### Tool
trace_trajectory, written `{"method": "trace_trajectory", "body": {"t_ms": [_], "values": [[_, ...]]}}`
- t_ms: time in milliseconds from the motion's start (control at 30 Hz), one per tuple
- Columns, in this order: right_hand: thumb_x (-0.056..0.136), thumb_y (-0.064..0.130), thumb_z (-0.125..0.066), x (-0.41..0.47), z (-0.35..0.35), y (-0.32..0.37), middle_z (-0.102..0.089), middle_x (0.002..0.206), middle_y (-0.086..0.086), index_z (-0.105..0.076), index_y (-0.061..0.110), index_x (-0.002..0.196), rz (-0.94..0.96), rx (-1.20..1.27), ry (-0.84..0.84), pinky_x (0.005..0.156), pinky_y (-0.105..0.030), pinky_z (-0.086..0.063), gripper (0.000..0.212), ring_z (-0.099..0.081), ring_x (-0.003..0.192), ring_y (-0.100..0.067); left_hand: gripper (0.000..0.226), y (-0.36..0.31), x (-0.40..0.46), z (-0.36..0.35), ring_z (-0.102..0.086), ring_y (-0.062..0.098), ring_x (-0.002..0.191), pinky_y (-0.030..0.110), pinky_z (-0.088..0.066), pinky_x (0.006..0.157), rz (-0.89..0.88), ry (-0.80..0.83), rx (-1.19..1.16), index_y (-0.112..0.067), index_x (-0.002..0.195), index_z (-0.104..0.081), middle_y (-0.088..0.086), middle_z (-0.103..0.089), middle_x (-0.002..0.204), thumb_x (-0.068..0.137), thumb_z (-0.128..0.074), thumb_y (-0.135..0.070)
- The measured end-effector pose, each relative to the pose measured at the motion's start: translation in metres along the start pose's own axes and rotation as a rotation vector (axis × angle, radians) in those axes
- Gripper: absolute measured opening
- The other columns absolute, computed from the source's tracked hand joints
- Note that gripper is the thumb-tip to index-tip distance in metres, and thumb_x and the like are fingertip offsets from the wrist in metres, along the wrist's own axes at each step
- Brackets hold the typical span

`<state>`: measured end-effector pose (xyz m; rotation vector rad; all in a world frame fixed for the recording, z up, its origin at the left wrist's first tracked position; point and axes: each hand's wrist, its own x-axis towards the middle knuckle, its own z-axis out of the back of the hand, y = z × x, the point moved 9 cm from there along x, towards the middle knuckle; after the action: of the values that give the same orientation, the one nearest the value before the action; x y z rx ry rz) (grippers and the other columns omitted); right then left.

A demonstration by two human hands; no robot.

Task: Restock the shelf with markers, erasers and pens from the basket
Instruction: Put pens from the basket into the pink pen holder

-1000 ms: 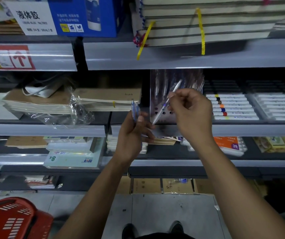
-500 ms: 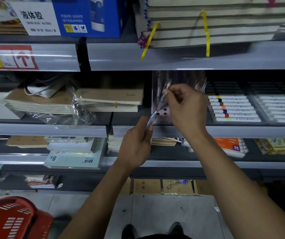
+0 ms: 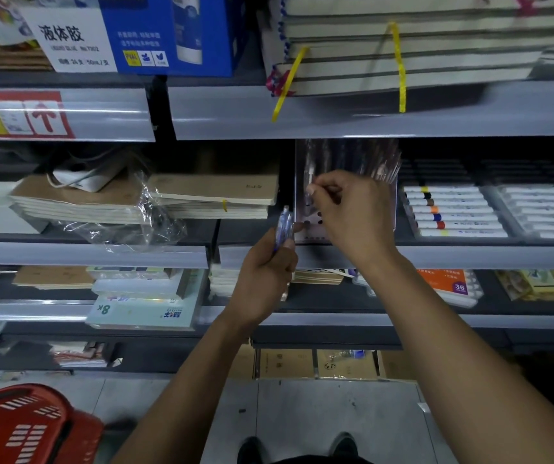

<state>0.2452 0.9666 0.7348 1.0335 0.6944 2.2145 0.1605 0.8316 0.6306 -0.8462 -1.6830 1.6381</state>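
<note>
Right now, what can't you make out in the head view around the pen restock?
- Clear perforated pen holder: its slots sit behind the right hand, so whether the thin pen it pinches is seated is unclear.
- Bundle of blue pens in the left hand: blurred, count unreadable.
- Red plastic basket: cut off by the bottom-left edge, contents unseen.
- Tray of white markers: labels too small.

Stationery shop: shelves [image 3: 369, 256] w/ price strips, notebooks [image 3: 215, 195], marker trays [image 3: 456, 212].

glossy plastic wrap [image 3: 141, 226], red plastic basket [image 3: 24, 426]
</note>
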Motion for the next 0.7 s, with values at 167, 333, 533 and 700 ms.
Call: {"method": "trace_trajectory", "body": {"t_ms": [167,333,533,700], "values": [[0.097,0.017,-0.067,-0.029,0.002,-0.012,-0.076,0.090,0.010,-0.076,0.021,0.098,-0.042,0.113,-0.012,0.075,-0.024,-0.057,0.010,-0.069,0.081,-0.005,0.038,-0.004,-0.003,-0.011,-0.040,0.018,0.054,0.029,-0.036,0.049,0.046,0.107,-0.218,-0.020,0.125,-0.068,0.009,-0.062,0.079,0.098,-0.045,-0.005],[0.097,0.027,-0.071,-0.063,-0.018,-0.021,-0.075,0.079,0.013,-0.075,0.029,0.094,-0.164,0.383,0.203,0.070,-0.023,-0.057,0.005,-0.071,0.076,-0.010,0.016,-0.013,-0.005,-0.020,-0.039,0.018,0.052,0.028,-0.035,0.049,-0.061,0.130,-0.161,-0.011,0.114,-0.036,0.004,-0.050,0.065,0.103,-0.048,-0.011],[0.090,0.020,-0.079,-0.070,-0.002,-0.030,-0.072,0.084,0.008,-0.079,0.024,0.089,-0.186,0.368,0.138,0.073,-0.032,-0.057,0.004,-0.067,0.079,-0.013,0.013,-0.022,-0.009,-0.029,-0.049,0.028,0.057,0.037,-0.045,0.053,-0.152,0.189,-0.017,0.005,0.120,-0.036,0.008,-0.057,0.079,0.112,-0.040,-0.005],[0.089,0.022,-0.080,-0.071,0.006,-0.042,-0.074,0.080,0.006,-0.081,0.024,0.091,-0.279,0.350,0.109,0.076,-0.036,-0.060,0.002,-0.070,0.077,-0.012,0.016,-0.027,-0.007,-0.033,-0.069,0.021,0.077,0.035,-0.060,0.071,-0.207,0.193,0.019,0.005,0.123,-0.047,0.007,-0.069,0.092,0.113,-0.041,-0.006]]}}
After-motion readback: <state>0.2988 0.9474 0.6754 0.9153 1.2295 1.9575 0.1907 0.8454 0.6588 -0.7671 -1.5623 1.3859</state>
